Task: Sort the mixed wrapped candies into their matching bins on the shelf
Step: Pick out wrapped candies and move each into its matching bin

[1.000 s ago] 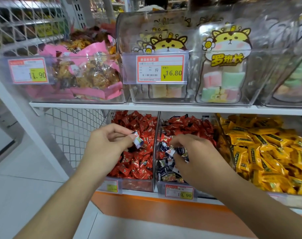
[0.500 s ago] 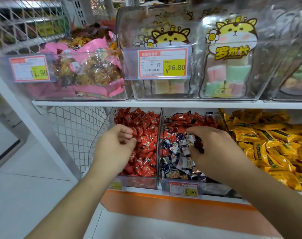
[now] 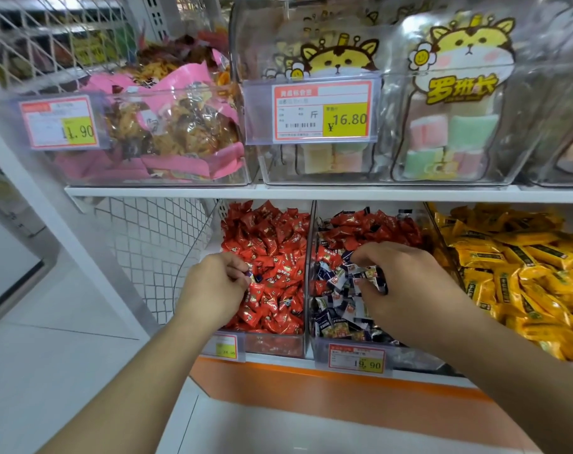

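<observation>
A: Left hand (image 3: 217, 289): your fingers are curled over the red bin (image 3: 275, 345), pinching what looks like one dark blue-wrapped candy (image 3: 249, 274) at the fingertips. The piece is tiny, so I judge that, not see it plainly.

B: Right hand (image 3: 388, 288)?

A: Curled down into the middle bin (image 3: 350, 352), fingers buried in the blue-and-white candies (image 3: 335, 283). Cannot tell whether you grip any or only rake through them.

B: Where does the sorting stand?

A: Red candies (image 3: 272, 244) fill the red bin. The middle bin is mixed: blue-and-white in front, stray red pieces (image 3: 370, 229) heaped at the back. Yellow candies (image 3: 514, 276) lie in their own bin to the right.

B: Risks?

A: A light pinch on a slick wrapper could drop the blue piece back among the red, where it hides easily. Your right forearm crosses the middle bin's front edge; a careless withdrawal could flick pieces over the clear divider (image 3: 310, 257) or onto the floor (image 3: 65, 355).
</observation>
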Motion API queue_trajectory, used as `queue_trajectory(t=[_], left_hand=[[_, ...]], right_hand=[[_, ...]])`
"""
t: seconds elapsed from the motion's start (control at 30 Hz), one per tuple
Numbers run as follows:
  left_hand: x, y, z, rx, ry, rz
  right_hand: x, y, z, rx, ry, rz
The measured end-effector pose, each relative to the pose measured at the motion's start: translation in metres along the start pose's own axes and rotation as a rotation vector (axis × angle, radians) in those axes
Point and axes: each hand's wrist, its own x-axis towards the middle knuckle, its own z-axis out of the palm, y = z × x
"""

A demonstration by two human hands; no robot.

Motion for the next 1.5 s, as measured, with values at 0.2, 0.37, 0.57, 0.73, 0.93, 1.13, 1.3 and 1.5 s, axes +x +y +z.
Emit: queue_trajectory(t=[0.2, 0.37, 0.57, 0.73, 0.93, 1.13, 1.3, 1.5], left_hand=[[-0.010, 0.015, -0.027, -0.191, 0.054, 0.042], [-0.039, 0.057, -0.037, -0.556, -0.122, 0.074], [-0.058, 0.080, -0.016, -0.660, -0.389, 0.131], [-0.045, 0.065, -0.018, -0.466, -0.244, 0.182], [-0.029, 0.026, 0.000, -0.017, -0.315, 0.245], [-0.021, 0.016, 0.011, 0.223, -0.302, 0.306], [-0.018, 0.012, 0.015, 0.239, -0.274, 0.289], [-0.019, 0.017, 0.017, 0.243, -0.200, 0.285]], right_hand=[[-0.001, -0.005, -0.002, -0.002, 0.008, -0.013], [-0.005, -0.011, -0.003, 0.087, 0.026, -0.107], [-0.011, -0.022, -0.003, 0.155, 0.088, -0.190], [-0.006, -0.005, -0.006, 0.039, 0.102, -0.065], [-0.002, 0.003, -0.008, 0.013, 0.057, 0.057], [-0.003, 0.002, -0.001, 0.029, -0.031, 0.045], [-0.002, 0.003, 0.001, 0.028, -0.038, 0.049], [-0.002, 0.000, 0.001, 0.014, -0.057, 0.049]])
